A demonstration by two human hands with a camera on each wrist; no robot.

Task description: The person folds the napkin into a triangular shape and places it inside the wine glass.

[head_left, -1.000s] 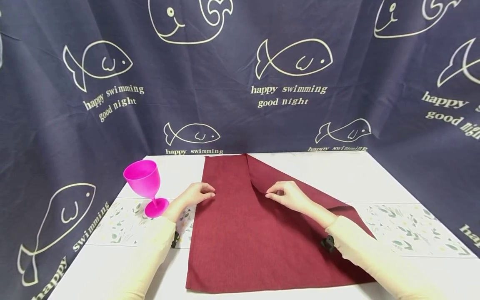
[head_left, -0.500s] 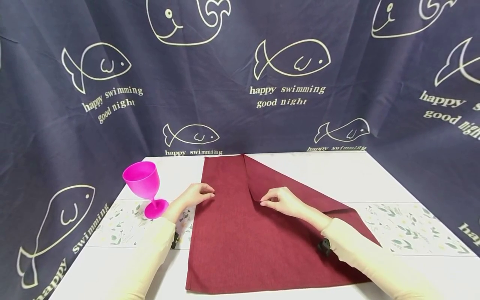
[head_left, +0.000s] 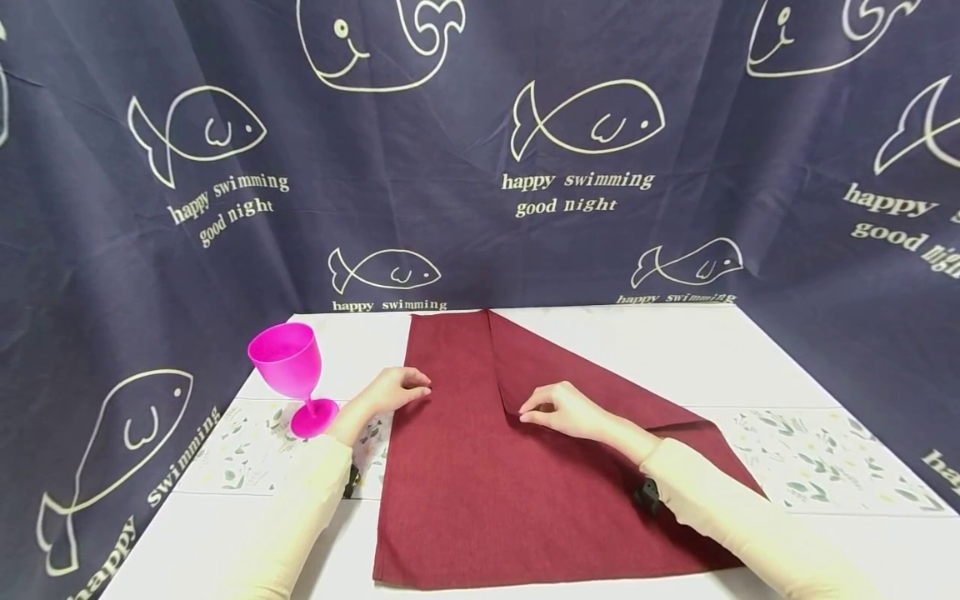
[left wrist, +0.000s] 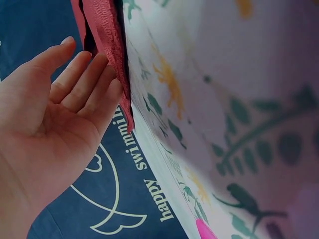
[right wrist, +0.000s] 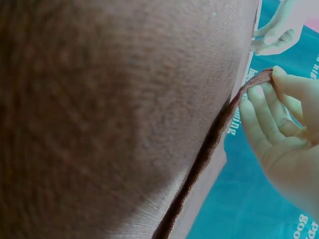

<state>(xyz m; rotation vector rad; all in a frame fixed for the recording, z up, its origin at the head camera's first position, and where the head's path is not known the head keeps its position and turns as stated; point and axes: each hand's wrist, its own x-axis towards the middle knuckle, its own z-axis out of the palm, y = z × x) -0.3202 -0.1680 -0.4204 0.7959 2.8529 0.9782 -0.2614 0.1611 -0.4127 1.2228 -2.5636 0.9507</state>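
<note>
A dark red cloth (head_left: 450,500) lies across the middle of the table, its far right part folded over toward the left. My right hand (head_left: 562,410) pinches the corner of that folded flap between thumb and fingers, just above the lower layer. In the right wrist view the right hand (right wrist: 286,134) has the cloth's edge (right wrist: 214,129) running away from its fingertips. Along the cloth's left edge, my left hand (head_left: 390,389) rests with relaxed fingers. Its thumb stands apart from the fingers in the left wrist view, where the left hand (left wrist: 60,109) has its fingertips beside the red cloth (left wrist: 107,35).
A bright pink goblet (head_left: 288,362) stands upright on the table, left of my left forearm. The white table (head_left: 637,333) carries a leaf-patterned strip (head_left: 825,458) across it. A dark blue curtain (head_left: 465,225) with fish drawings hangs behind the table's far edge.
My right hand has moved slightly left and toward me with the cloth corner, then nearly stopped. The flap now lies a little further over. The left hand has stayed in place.
</note>
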